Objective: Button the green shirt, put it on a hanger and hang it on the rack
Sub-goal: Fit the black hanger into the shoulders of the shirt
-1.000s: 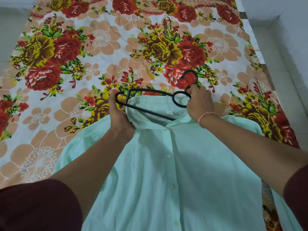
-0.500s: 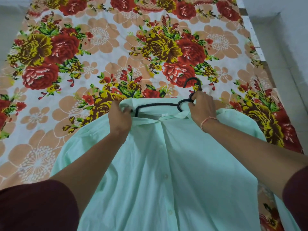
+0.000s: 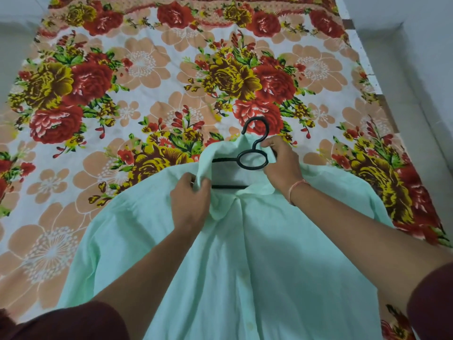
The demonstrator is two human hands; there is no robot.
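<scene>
A pale green buttoned fabric shirt (image 3: 245,266) is spread from centre to 6 o'clock on a red-floral bedsheet (image 3: 147,94), its collar (image 3: 207,165) pinched by the left hand (image 3: 190,202), a thin black hanger (image 3: 238,160) in its neck gripped by the right hand (image 3: 282,165).

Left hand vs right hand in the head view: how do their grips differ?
1. The left hand pinches the collar of the green shirt; the right hand holds the black hanger by its ring.
2. The left hand sits nearer the person; the right hand is farther up.
3. The right wrist wears a pink thread; the left wrist is bare.
Shared: both work at the neck opening, fingers curled on something.
</scene>
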